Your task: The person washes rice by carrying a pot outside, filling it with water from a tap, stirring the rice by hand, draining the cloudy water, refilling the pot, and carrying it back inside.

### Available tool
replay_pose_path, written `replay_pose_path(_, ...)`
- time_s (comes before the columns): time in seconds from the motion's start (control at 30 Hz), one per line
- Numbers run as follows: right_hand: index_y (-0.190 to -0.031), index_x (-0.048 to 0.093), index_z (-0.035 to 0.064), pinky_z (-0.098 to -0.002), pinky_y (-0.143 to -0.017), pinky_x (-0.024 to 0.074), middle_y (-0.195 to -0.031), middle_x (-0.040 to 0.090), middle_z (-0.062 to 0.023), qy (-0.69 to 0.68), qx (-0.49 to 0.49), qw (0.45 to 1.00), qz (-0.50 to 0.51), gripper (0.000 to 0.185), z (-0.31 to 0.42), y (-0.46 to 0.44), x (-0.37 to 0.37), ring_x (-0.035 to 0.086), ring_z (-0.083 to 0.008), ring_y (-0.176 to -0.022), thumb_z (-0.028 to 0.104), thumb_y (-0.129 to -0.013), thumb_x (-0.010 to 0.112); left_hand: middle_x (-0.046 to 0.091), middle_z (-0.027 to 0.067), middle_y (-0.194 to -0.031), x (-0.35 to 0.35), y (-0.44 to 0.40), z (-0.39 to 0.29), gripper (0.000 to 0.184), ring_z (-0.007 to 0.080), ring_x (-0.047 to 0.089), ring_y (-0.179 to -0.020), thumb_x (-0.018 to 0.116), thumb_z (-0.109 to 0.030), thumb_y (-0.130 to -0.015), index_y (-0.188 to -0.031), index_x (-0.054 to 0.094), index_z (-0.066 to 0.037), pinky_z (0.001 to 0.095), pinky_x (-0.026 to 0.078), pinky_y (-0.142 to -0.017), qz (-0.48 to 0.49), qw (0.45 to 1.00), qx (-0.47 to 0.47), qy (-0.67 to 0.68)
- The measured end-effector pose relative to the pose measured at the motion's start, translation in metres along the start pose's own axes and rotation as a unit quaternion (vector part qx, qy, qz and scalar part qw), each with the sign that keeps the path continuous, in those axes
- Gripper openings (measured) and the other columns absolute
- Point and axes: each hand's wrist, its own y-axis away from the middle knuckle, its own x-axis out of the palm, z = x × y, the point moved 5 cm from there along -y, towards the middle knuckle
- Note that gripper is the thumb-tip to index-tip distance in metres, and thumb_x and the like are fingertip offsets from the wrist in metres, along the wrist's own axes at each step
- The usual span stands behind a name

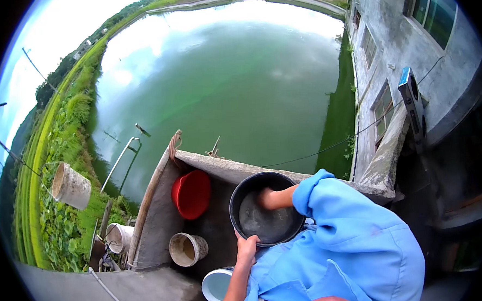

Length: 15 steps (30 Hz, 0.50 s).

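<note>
A round black basin (pixel 234 205) is held against the front of my blue shirt (pixel 360 242). My left hand (pixel 247 247) grips its near rim, fingers wrapped under the edge and thumb on top. My right hand (pixel 266 199) reaches down inside the basin, over or into something grey (pixel 261 217) that covers its bottom; whether this is liquid or powder I cannot make out. The right fingers are blurred and partly hidden. Left of the basin, a red basin (pixel 192 194) leans against the low wall, and a dirty whitish bucket (pixel 187 250) stands nearer me.
A white bucket (pixel 216 287) stands by my left forearm. Beyond the concrete parapet (pixel 242 168) lies a green pond (pixel 238 96). Another bucket (pixel 71 186) hangs outside on the left. A grey building (pixel 388 44) rises on the right, with a speaker-like box (pixel 413 100) near it.
</note>
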Motion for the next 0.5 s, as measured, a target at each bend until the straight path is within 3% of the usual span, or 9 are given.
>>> replay_pose_path(0.1,-0.09,0.062,0.0049,-0.038,-0.072,0.0461,-0.092,0.06,-0.0133,-0.131,-0.027,0.991,0.028,0.026,0.011,0.027,0.033,0.057,-0.0255,-0.088,0.017,-0.069,0.053,0.045,0.0153,-0.11,-0.009,-0.011,0.014,0.083,0.025,0.046,-0.096,0.049,0.008,-0.056,-0.13,0.016,-0.01,0.0315,0.043,-0.075,-0.009,1.0,0.01,0.0)
replay_pose_path(0.17,-0.092,0.062,0.0056,-0.0378,-0.078,0.0431,-0.093,0.059,-0.0166,-0.149,-0.179,0.968,0.093,0.028,0.047,-0.029,0.122,0.056,-0.0259,-0.088,0.016,-0.067,0.054,0.044,0.0158,-0.11,-0.014,-0.013,0.02,0.084,0.0254,0.046,-0.097,0.05,0.007,-0.056,-0.13,0.015,-0.01,0.0315,0.043,-0.076,-0.012,1.0,0.01,0.005)
replay_pose_path(0.27,-0.091,0.06,-0.0016,-0.0384,-0.079,0.0426,-0.096,0.058,-0.0192,-0.188,-0.264,0.937,0.132,0.025,0.123,-0.024,0.116,0.055,-0.0284,-0.092,0.014,-0.075,0.049,0.043,0.0164,-0.112,-0.016,-0.003,0.015,0.084,0.0258,0.045,-0.099,0.05,0.005,-0.055,-0.13,0.015,-0.01,0.0315,0.043,-0.077,-0.023,1.0,-0.002,-0.006)
replay_pose_path(0.3,-0.096,0.058,-0.0001,-0.0388,-0.08,0.0415,-0.1,0.057,-0.0186,-0.332,-0.254,0.908,0.031,0.027,0.127,-0.003,0.04,0.053,-0.0281,-0.097,0.016,-0.077,0.047,0.042,0.0165,-0.112,-0.015,0.002,0.012,0.084,0.0258,0.045,-0.099,0.051,0.004,-0.055,-0.13,0.015,-0.01,0.0315,0.042,-0.078,-0.035,0.999,-0.013,-0.017)
replay_pose_path(0.33,-0.096,0.058,0.0026,-0.0406,-0.08,0.041,-0.104,0.055,-0.0182,-0.318,-0.187,0.928,-0.048,0.028,0.106,0.05,-0.061,0.051,-0.03,-0.099,0.016,-0.075,0.048,0.046,0.0129,-0.092,-0.015,0.001,0.012,0.067,0.0203,0.051,-0.071,0.048,0.007,-0.054,-0.117,0.029,-0.005,0.0284,0.044,-0.049,-0.057,0.994,0.09,-0.002)
replay_pose_path(0.37,-0.094,0.059,0.006,-0.0406,-0.079,0.0417,-0.104,0.055,-0.0169,-0.354,-0.123,0.927,0.011,0.026,0.094,0.037,-0.066,0.052,-0.0301,-0.098,0.018,-0.073,0.049,0.047,0.0115,-0.09,-0.012,0.005,0.006,0.069,0.0184,0.05,-0.069,0.048,0.006,-0.054,-0.12,0.027,-0.003,0.028,0.044,-0.051,-0.051,0.994,0.095,-0.008)
replay_pose_path(0.4,-0.089,0.061,0.0076,-0.0412,-0.075,0.0436,-0.098,0.057,-0.0154,-0.205,-0.237,0.915,-0.253,0.023,0.086,0.027,-0.056,0.055,-0.0282,-0.091,0.019,-0.071,0.051,0.048,0.0109,-0.092,-0.014,-0.003,0.017,0.068,0.0165,0.049,-0.068,0.048,0.005,-0.056,-0.12,0.028,-0.002,0.0274,0.043,-0.053,-0.057,0.985,0.157,0.038)
replay_pose_path(0.47,-0.083,0.064,0.0085,-0.0396,-0.07,0.0472,-0.095,0.059,-0.0123,-0.034,-0.059,0.992,-0.108,0.018,0.068,0.016,-0.085,0.058,-0.0239,-0.087,0.017,-0.072,0.052,0.047,0.0158,-0.103,-0.005,0.023,-0.005,0.078,0.0229,0.048,-0.088,0.048,-0.002,-0.061,-0.131,0.014,-0.006,0.0315,0.043,-0.073,-0.037,0.998,0.038,-0.028)
replay_pose_path(0.5,-0.088,0.063,0.0072,-0.0373,-0.069,0.0485,-0.095,0.06,-0.012,-0.055,-0.013,0.997,-0.06,0.02,0.051,0.004,-0.078,0.059,-0.024,-0.088,0.016,-0.074,0.052,0.047,0.0181,-0.106,-0.007,0.024,-0.008,0.08,0.025,0.05,-0.089,0.048,-0.003,-0.061,-0.132,0.012,-0.005,0.0306,0.042,-0.075,-0.06,0.993,0.087,-0.051)
